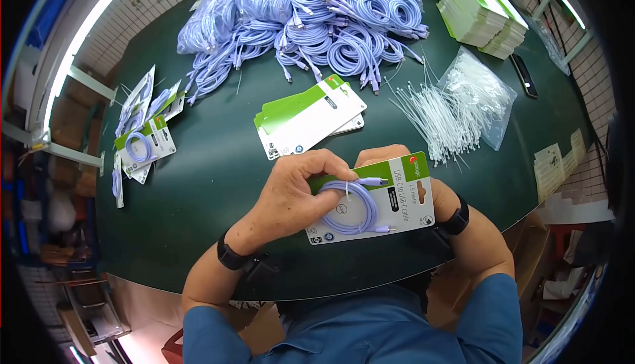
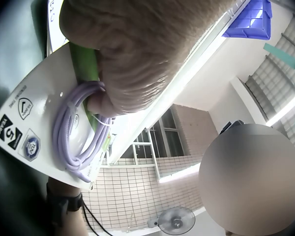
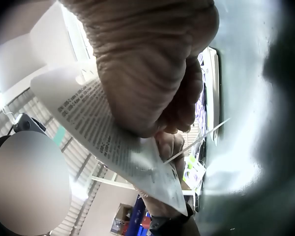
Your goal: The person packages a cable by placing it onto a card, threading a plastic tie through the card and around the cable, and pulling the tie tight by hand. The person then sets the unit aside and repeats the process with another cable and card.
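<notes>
dark green table (image 1: 198, 185); white tiled floor (image 1: 132, 13)

Head view looks steeply down on the desk (image 1: 198, 185); both wrist views sit close under the hands, sharing the packaging card (image 1: 397, 199).

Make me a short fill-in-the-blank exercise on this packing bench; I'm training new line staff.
1. The coiled cable on the held card is ____ in colour.
2. The left hand presses the coil onto the card while the right hand holds the card from ____.
3. The loose white cable ties spill from a clear ____.

Missing words: purple; behind; bag
</notes>
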`<state>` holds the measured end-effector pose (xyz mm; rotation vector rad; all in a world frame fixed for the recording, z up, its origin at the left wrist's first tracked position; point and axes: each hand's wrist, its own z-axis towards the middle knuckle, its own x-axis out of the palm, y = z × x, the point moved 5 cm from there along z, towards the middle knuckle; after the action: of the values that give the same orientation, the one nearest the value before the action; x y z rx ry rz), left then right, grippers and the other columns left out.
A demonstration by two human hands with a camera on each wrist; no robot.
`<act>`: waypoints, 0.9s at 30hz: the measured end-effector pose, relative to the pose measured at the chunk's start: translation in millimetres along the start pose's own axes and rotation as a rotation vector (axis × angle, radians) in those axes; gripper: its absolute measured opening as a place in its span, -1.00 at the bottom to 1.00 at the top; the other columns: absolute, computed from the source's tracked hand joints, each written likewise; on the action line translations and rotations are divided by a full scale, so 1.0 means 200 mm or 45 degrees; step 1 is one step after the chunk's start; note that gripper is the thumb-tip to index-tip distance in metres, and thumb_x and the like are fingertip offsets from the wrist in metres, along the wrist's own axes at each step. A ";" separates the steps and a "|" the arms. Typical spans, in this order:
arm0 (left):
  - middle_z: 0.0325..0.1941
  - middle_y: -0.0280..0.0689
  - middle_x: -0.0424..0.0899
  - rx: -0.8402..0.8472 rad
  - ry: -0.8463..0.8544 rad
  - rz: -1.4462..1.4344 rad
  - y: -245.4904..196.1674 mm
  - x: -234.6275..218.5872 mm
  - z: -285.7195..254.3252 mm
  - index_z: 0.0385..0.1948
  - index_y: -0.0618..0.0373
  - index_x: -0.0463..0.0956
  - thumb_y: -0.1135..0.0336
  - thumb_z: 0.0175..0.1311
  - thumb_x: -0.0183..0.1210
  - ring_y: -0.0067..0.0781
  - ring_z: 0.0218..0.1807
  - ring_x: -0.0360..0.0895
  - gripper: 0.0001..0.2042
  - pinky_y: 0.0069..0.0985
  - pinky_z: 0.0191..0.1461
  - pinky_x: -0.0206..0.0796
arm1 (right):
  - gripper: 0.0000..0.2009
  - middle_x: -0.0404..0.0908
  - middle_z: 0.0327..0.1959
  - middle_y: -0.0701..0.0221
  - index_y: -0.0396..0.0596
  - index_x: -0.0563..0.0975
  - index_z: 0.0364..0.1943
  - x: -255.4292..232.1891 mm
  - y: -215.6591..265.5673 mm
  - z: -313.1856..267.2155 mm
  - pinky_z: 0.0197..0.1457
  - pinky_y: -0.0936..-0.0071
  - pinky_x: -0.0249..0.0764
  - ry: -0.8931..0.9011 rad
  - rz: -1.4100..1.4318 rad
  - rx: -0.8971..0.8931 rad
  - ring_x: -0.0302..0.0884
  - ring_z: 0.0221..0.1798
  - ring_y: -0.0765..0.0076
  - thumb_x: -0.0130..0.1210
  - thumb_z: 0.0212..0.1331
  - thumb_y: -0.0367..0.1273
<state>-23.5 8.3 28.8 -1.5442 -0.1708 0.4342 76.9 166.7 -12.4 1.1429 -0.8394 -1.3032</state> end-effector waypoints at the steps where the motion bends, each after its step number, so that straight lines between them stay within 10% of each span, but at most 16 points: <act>1: -0.08 -0.23 0.75 0.001 0.016 0.003 0.00 0.01 0.00 -0.16 0.32 0.70 0.71 0.11 0.15 -0.47 -0.02 0.70 -0.72 -0.51 0.16 0.56 | -0.77 0.55 -0.36 0.46 -0.08 0.59 -0.31 0.00 0.01 0.01 -0.37 0.51 0.43 -0.017 -0.200 -0.065 0.55 -0.37 0.52 0.42 -0.02 -0.40; 11: -0.11 -0.22 0.76 0.316 0.122 0.512 -0.07 0.06 0.00 -0.04 0.19 0.69 0.70 -0.01 0.25 -0.32 -0.11 0.73 -0.58 -0.46 0.03 0.57 | -0.82 0.47 -0.57 0.46 -0.05 0.56 -0.51 -0.08 0.11 0.05 -0.54 0.36 0.36 -0.378 -1.132 -0.454 0.49 -0.56 0.29 0.29 -0.23 -0.59; 17: -0.17 -0.23 0.72 0.627 0.192 0.884 -0.09 0.09 -0.01 -0.02 0.10 0.70 0.59 -0.08 0.39 -0.11 -0.22 0.68 -0.54 -0.30 -0.18 0.54 | -0.83 0.46 -0.57 0.44 -0.04 0.56 -0.51 -0.07 0.11 0.05 -0.53 0.34 0.37 -0.365 -1.086 -0.434 0.47 -0.55 0.25 0.25 -0.23 -0.58; 27: -0.26 -0.22 0.67 0.533 0.126 0.851 -0.16 0.13 -0.07 -0.15 0.15 0.69 0.46 0.02 0.50 -0.14 -0.32 0.65 -0.68 -0.33 -0.30 0.48 | -0.87 0.44 -0.55 0.41 -0.02 0.51 -0.53 -0.03 0.13 0.06 -0.48 0.24 0.42 -0.394 -1.078 -0.438 0.50 -0.51 0.15 0.20 -0.20 -0.54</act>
<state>11.8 5.7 55.9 -1.1729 0.5025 0.8550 71.8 168.7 16.1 1.0579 -0.2957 -2.2647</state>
